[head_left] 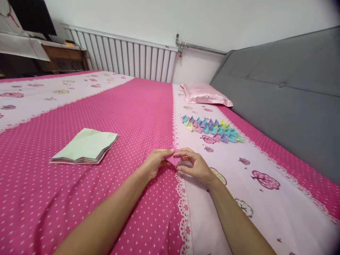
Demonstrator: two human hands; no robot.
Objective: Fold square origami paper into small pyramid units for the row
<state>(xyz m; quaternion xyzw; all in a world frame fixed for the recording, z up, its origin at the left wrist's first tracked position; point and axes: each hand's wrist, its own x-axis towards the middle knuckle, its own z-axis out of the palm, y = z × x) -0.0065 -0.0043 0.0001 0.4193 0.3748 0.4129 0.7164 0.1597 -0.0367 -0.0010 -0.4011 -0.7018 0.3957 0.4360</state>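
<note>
head view | left hand (155,161) + right hand (195,166): both grips closed w/ fingertips on pink folded paper (174,159), held low over bed (127,113) at the lace border | sheet stack (85,147) to left, row of folded pieces (212,129) beyond, well apart | judgement: keep edges aligned, pinch close to the crease, press it sharp.

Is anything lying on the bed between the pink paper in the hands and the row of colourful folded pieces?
No, nothing visible. The left hand and right hand pinch the pink folded paper, and only printed bedsheet lies between it and the row of folded pieces.
</note>
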